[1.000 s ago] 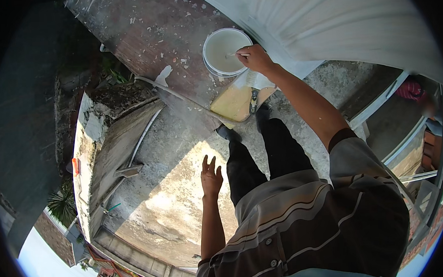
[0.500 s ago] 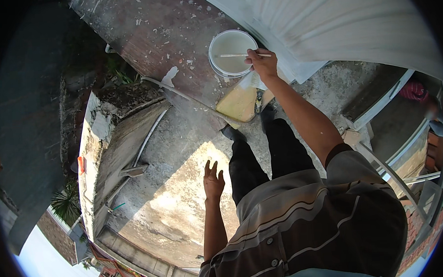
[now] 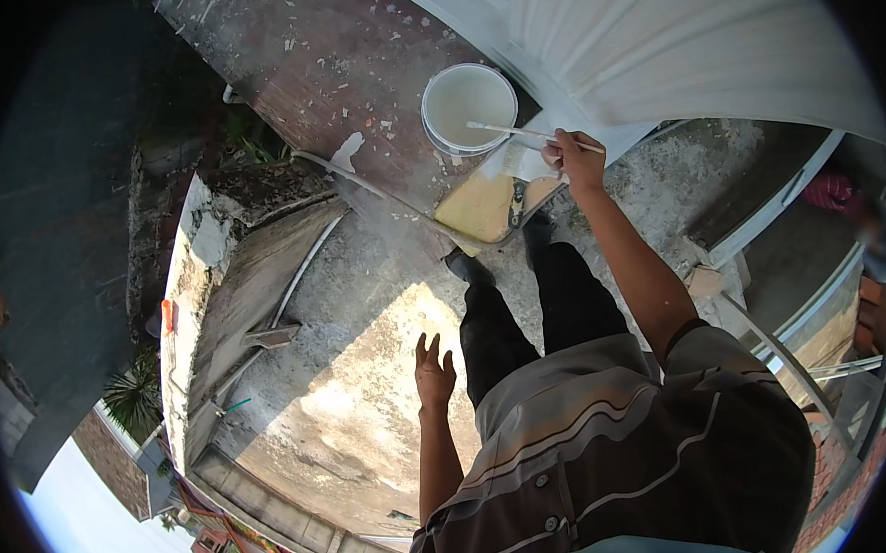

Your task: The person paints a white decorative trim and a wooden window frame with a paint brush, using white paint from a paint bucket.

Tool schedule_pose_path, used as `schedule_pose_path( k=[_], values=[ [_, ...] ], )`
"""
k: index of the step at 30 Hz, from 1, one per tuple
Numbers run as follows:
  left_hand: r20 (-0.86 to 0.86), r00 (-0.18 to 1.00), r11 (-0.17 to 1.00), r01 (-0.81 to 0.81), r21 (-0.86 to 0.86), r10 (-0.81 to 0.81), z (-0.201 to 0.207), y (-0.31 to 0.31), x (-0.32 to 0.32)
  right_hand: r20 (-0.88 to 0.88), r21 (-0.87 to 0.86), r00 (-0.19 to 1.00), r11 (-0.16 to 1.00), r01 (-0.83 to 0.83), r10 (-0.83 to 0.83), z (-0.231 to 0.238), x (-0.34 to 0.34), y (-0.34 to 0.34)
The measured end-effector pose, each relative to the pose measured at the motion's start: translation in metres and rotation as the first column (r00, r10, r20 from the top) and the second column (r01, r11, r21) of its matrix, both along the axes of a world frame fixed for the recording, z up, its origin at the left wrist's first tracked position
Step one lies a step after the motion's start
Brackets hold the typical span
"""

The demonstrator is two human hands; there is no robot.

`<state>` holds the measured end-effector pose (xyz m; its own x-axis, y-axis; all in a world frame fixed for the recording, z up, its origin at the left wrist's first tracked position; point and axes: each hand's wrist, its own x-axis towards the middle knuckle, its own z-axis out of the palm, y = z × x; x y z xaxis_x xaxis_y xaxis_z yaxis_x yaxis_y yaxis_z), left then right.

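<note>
1 stick (image 3: 510, 130) pinched nr one end btwn R fingers (image 3: 554, 157), tip over wht bucket (image 3: 440, 138), L fingers (image 3: 433, 350) apart

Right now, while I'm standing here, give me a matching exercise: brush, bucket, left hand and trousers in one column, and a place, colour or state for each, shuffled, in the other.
Column one:
1. Slender paintbrush
2. Bucket
3. Left hand
4. Trousers

Column two:
A. Open, with nothing in it
B. Black
C. White and round, with pale liquid inside
D. Held in the right hand

Right pairs: 1-D, 2-C, 3-A, 4-B.
</note>
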<state>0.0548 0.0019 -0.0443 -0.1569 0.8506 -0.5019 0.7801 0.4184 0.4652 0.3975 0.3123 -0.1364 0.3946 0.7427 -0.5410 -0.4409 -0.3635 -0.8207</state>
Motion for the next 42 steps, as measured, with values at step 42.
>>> schedule_pose_path(
  k=[42],
  values=[
    [0.057,0.989,0.793,0.073,0.605,-0.135,0.055,0.067,0.21,-0.544,0.763,0.657,0.633,0.13,0.521,0.297,0.219,-0.137]
  ],
)
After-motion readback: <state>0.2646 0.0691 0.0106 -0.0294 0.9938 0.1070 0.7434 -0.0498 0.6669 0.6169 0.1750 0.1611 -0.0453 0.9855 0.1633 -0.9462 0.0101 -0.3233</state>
